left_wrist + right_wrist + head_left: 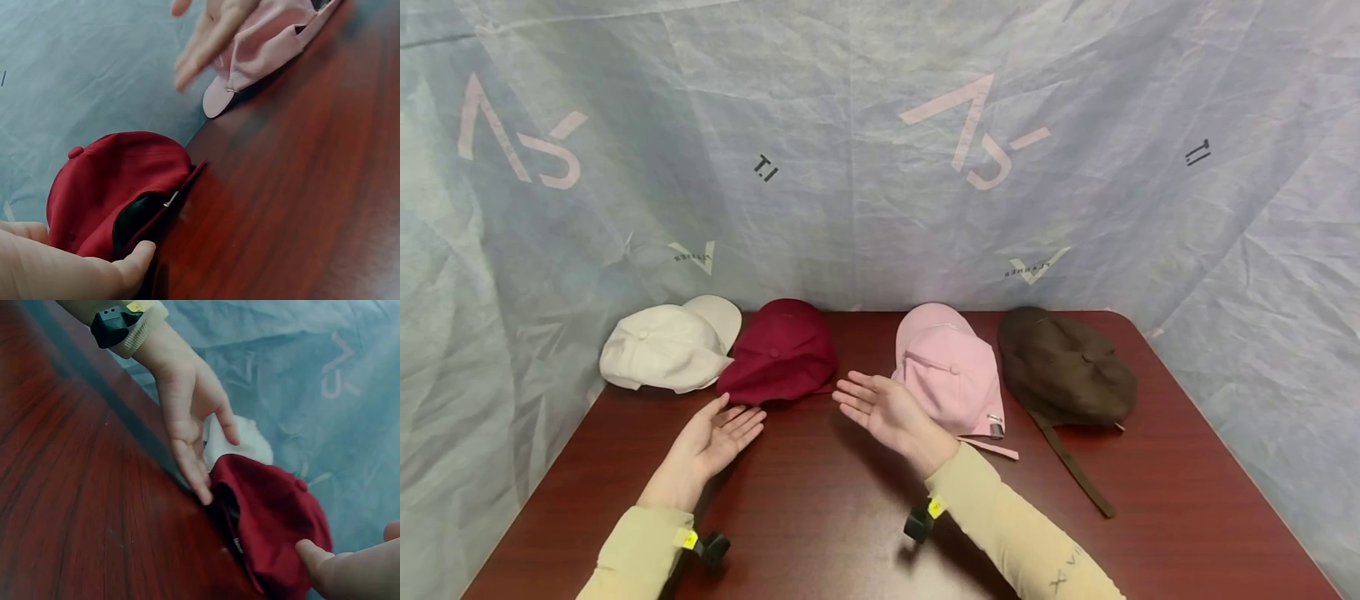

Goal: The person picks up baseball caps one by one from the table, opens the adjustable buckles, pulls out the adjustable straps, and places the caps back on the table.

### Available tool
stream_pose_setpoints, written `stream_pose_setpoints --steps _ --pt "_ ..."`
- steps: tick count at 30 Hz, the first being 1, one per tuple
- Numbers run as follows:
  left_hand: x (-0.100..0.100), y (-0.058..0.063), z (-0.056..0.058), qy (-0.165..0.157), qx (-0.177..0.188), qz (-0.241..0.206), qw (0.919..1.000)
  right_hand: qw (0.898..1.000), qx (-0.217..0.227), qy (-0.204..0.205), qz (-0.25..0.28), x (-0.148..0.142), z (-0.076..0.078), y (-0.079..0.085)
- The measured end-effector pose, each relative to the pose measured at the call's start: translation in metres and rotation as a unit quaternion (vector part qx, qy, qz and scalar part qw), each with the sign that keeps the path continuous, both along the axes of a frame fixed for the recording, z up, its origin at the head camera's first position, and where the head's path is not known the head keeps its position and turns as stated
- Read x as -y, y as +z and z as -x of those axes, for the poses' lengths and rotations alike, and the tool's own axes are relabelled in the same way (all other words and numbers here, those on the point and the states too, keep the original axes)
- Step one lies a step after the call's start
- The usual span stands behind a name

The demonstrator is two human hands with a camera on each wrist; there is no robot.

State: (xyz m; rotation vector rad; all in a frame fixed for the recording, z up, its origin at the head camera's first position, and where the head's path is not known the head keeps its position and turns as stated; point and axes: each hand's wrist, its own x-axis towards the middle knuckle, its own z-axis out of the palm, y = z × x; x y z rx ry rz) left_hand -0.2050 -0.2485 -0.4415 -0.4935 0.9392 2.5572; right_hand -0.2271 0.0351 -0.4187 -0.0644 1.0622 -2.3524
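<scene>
A dark red cap (782,350) lies on the table with its crown up. Just in front of its near edge my left hand (715,442) is held palm up, fingers extended and nothing in it. My right hand (883,412) hovers between the red cap and a pink cap (951,371), also palm up with fingers spread out and holding nothing. From the left wrist view, the red cap (119,194) shows its back opening and strap beside my thumb. In the right wrist view, my left hand (187,419) reaches beside the red cap (275,519).
A white cap (662,346) touches the red one on the left, at the back of the table. On the right lies a dark brown cap (1067,367), its strap (1075,471) trailing forward. Behind the reddish wooden table (820,533) hangs a grey printed cloth (850,208).
</scene>
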Motion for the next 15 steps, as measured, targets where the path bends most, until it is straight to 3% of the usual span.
stream_pose_setpoints --steps 7,15 --pt "0.002 0.0 0.015 0.007 0.007 -0.018 0.9998 0.997 0.07 -0.044 0.005 0.019 0.021 -0.013" --pt "0.004 0.0 0.024 0.025 0.025 -0.025 0.9991 0.991 0.112 -0.071 0.008 0.032 0.038 -0.028"
